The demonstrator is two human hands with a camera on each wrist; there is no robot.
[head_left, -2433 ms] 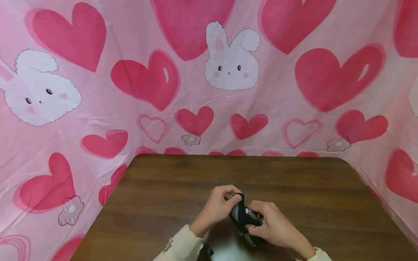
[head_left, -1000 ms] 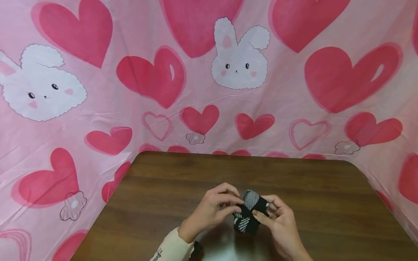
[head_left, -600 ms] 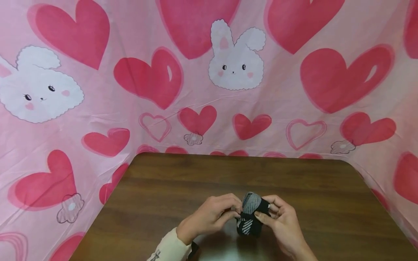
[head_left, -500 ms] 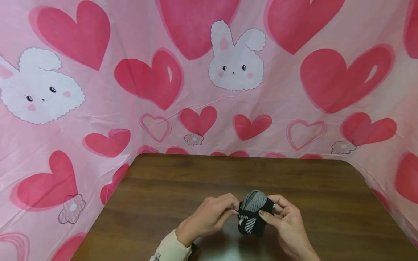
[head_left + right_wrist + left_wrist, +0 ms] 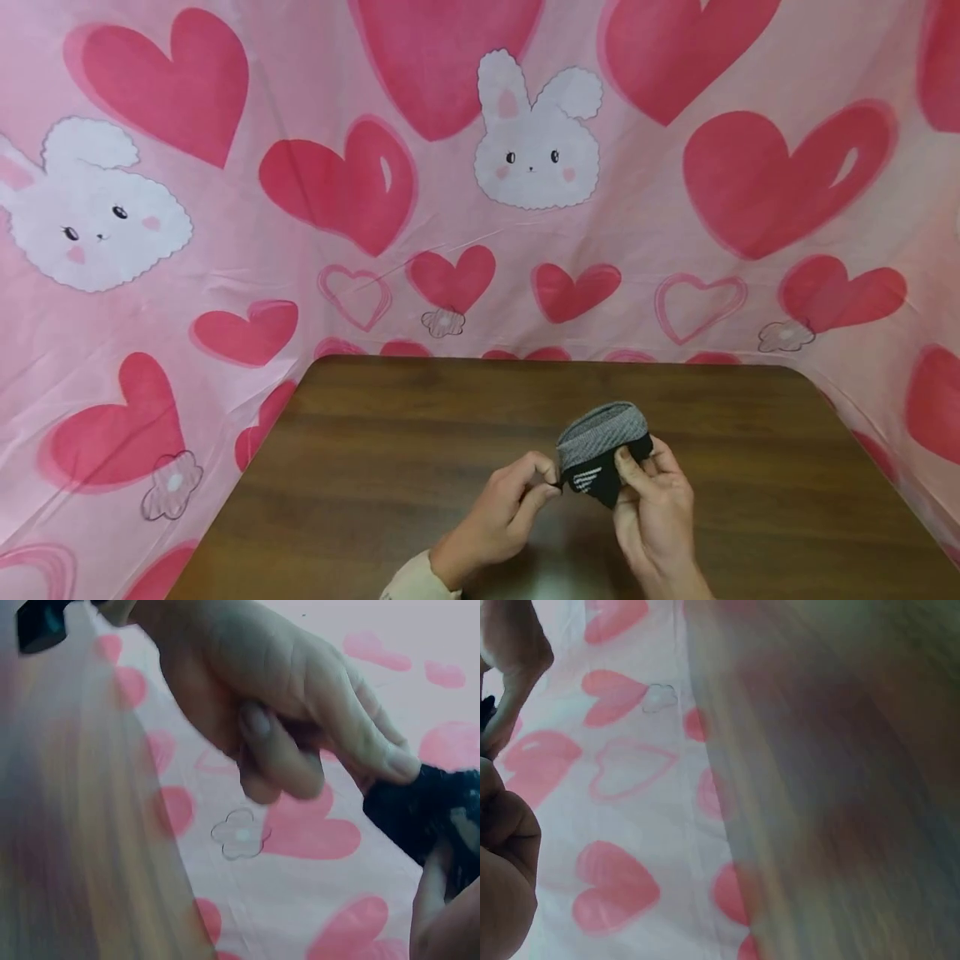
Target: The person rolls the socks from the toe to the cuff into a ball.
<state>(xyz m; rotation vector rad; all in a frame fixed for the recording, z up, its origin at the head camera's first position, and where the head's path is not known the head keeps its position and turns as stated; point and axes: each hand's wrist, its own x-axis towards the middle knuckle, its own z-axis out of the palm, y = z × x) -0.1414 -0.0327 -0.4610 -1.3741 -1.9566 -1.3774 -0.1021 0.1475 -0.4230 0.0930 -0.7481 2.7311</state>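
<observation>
A short black sock (image 5: 606, 450) with a grey band around its opening and white stripes on its side is held above the table in the head view. My left hand (image 5: 506, 508) pinches its left end between thumb and bent forefinger. On the other side my right hand (image 5: 656, 500) grips the sock, thumb on the near face and fingers behind it. The right wrist view has the black sock (image 5: 420, 814) at its right edge, partly cut off. Only parts of the hands show at the left edge of the left wrist view.
Below the hands is a brown wood-grain table (image 5: 360, 467) with rounded far corners. Pink fabric (image 5: 442, 187) printed with hearts and rabbits hangs behind it and along both sides.
The sock has risen and been spread out, so its grey band now shows wide. Earlier it was bunched between both hands. The right hand has turned more upright.
</observation>
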